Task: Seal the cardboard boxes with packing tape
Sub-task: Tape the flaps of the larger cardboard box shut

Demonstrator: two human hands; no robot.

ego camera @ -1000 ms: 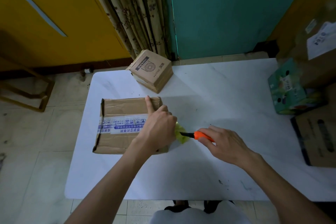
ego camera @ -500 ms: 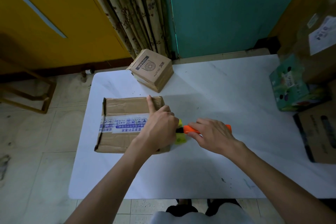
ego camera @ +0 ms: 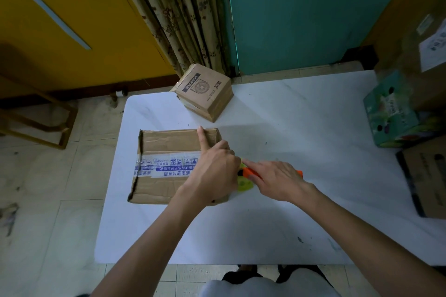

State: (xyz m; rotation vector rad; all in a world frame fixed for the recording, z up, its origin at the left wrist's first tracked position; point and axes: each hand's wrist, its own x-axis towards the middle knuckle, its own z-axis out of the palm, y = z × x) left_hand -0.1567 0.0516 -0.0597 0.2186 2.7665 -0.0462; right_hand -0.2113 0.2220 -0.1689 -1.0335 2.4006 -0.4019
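Note:
A flat cardboard box (ego camera: 166, 144) lies on the left part of the white table (ego camera: 301, 123). A strip of printed white and blue tape (ego camera: 166, 167) runs along its top seam. My left hand (ego camera: 214, 171) rests on the box's right end, index finger straight on the lid. Its other fingers curl over a yellow-green tape roll (ego camera: 245, 184) at the box's edge. My right hand (ego camera: 277, 179) grips an orange cutter (ego camera: 248, 172), index finger laid along it, the tip at the tape beside my left hand.
A small brown carton (ego camera: 205, 91) stands at the table's far edge, near the curtain. A green printed box (ego camera: 391, 113) and larger brown cartons (ego camera: 429, 176) crowd the right side. A wooden frame (ego camera: 36, 123) sits on the floor to the left.
My right hand has slid left with the orange cutter, closing the gap to my left hand and the tape roll. My left hand and the box have stayed put.

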